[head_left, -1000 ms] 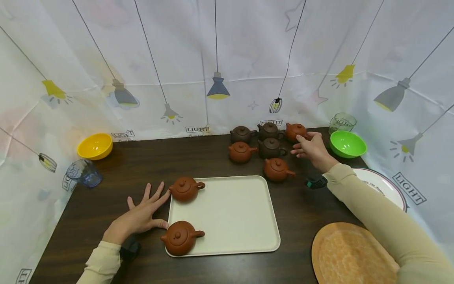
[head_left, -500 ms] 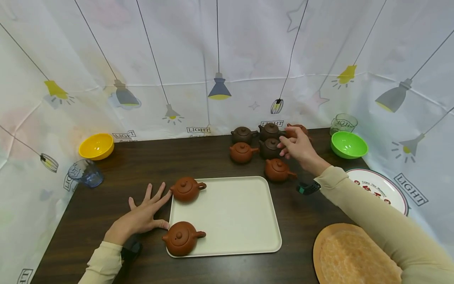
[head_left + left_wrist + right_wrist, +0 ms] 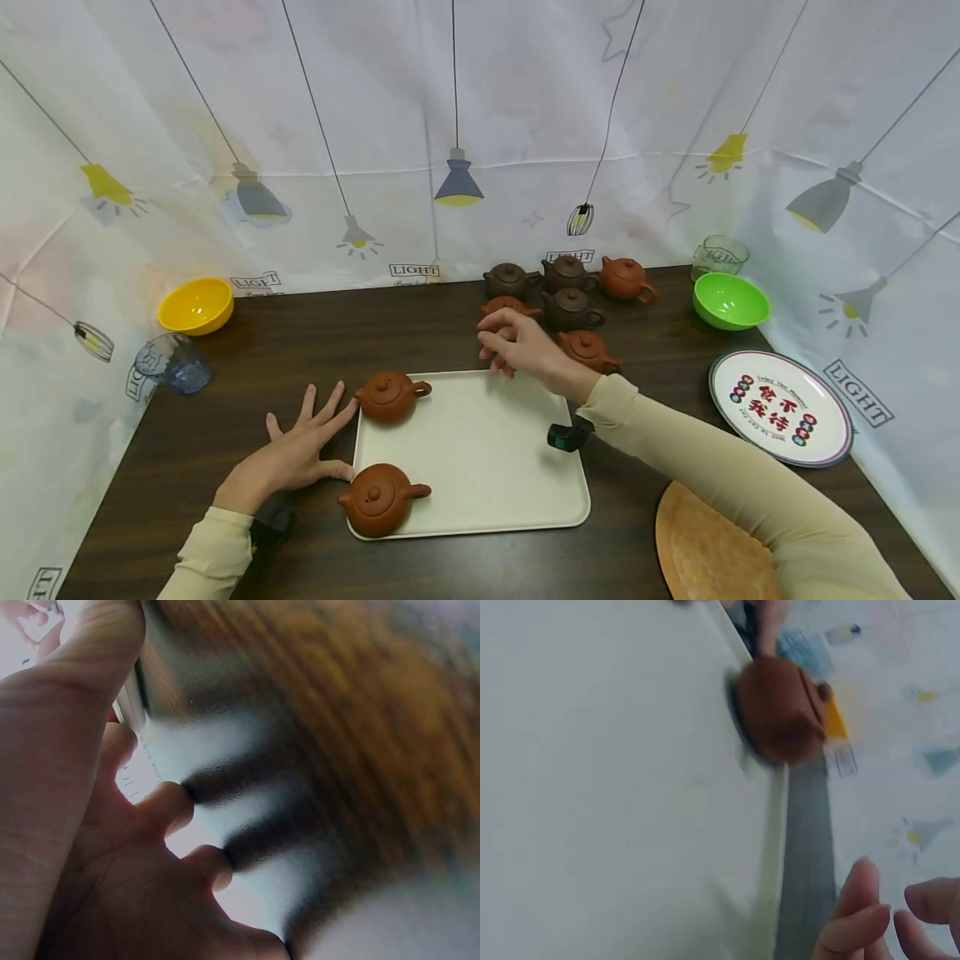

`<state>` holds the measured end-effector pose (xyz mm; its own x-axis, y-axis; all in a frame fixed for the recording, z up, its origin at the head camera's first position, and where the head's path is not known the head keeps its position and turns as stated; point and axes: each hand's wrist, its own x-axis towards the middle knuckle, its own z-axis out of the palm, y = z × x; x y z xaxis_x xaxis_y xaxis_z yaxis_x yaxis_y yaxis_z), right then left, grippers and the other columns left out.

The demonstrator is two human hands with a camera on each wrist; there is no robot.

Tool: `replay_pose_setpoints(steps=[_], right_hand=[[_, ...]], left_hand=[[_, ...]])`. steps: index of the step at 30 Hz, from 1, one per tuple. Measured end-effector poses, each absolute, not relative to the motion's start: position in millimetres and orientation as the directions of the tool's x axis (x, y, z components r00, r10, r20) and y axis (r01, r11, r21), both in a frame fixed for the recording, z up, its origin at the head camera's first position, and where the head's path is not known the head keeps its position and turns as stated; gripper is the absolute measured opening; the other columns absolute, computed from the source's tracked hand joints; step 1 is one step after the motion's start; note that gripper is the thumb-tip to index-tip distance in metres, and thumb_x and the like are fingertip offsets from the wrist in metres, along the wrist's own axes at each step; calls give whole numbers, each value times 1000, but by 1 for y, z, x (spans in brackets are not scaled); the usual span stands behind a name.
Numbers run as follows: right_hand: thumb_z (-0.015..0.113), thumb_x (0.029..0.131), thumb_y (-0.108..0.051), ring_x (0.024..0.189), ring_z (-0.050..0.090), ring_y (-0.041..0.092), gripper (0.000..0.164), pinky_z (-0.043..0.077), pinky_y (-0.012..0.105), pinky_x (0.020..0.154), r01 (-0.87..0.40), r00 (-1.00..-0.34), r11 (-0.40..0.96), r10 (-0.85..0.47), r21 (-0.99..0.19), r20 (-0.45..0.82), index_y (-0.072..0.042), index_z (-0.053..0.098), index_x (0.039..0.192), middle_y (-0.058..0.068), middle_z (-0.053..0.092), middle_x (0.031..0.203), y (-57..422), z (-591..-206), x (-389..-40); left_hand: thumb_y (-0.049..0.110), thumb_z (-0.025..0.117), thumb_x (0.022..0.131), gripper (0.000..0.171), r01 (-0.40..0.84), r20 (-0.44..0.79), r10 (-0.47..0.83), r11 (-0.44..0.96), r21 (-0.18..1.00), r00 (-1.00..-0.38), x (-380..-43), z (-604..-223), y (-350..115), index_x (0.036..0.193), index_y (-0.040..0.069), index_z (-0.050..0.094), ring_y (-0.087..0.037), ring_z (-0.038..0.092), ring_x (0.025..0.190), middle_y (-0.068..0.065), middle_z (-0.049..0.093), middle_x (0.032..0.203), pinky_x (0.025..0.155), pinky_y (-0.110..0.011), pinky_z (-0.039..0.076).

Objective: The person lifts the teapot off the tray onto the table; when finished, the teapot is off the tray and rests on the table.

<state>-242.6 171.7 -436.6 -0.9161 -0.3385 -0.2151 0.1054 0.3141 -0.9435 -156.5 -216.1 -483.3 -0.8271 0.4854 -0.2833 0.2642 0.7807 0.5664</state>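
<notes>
My left hand (image 3: pixel 296 454) rests on the dark table with fingers spread, its thumb and fingertips right at the left edge of a cream tray (image 3: pixel 487 467). Two reddish-brown clay teapots sit on that tray's left side, one at the back (image 3: pixel 387 397) and one at the front (image 3: pixel 380 500). My right hand (image 3: pixel 528 346) is over the tray's back edge, fingers loosely bent around nothing. It partly covers a reddish-brown teapot (image 3: pixel 504 307) behind it. In the right wrist view, the bent fingers (image 3: pixel 851 930) appear apart from the tray's back-left teapot (image 3: pixel 776 709).
Three dark brown teapots, one of them the front one (image 3: pixel 567 310), and reddish ones (image 3: pixel 624 278) (image 3: pixel 585 348) cluster at the back. Right side: green bowl (image 3: pixel 731 302), glass (image 3: pixel 720 257), printed plate (image 3: pixel 780 408), round board (image 3: pixel 705 542). Left side: yellow bowl (image 3: pixel 197 307), blue glass (image 3: pixel 174 363).
My right hand has moved left and nearer, from the back-right reddish teapot past the dark ones to above the tray's back edge. My left hand stays in place.
</notes>
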Motion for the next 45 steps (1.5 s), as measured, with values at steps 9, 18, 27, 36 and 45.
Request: replay_pose_setpoints(steps=[9,18,27,36,45], right_hand=[[62,109,-43,81,79,28,36,58,31,60,56,-800,379,-537,-924,-268,-12,68,125,17,79,110,115,-461,-224],[62,111,-25,80,79,23,25,63,33,66,181,-798,208,-539,-961,-267,-1,70,117,26,75,107,94,-472,-217],[64,110,-22,75,75,17,26,64,30,72,213,-805,175,-527,-961,-274,2,72,114,19,77,96,94,-476,-218],[59,112,-21,86,75,17,27,64,30,81,220,-816,149,-513,-964,-265,2,70,121,17,76,102,118,-462,-217],[57,112,-23,90,76,20,30,65,31,83,198,-859,179,-442,-964,-259,3,69,123,15,75,104,165,-430,-220]], left_hand=[[70,73,83,111,299,-233,510,752,587,-828,-161,-493,-219,173,25,25,-59,-17,161,-13,-4,183,96,-99,-16],[68,76,82,113,282,-263,491,778,562,-831,-162,-490,-220,172,21,28,-59,-17,161,-16,-3,182,97,-99,-17],[73,72,82,112,300,-239,499,770,564,-833,-159,-494,-223,173,28,24,-60,-15,161,-14,-3,183,96,-100,-13],[64,77,82,115,304,-250,499,780,546,-830,-158,-484,-218,174,32,16,-66,-13,159,-25,4,180,97,-100,-12],[58,79,84,116,279,-299,475,810,515,-827,-158,-481,-214,175,28,12,-63,-15,160,-23,0,181,100,-99,-12]])
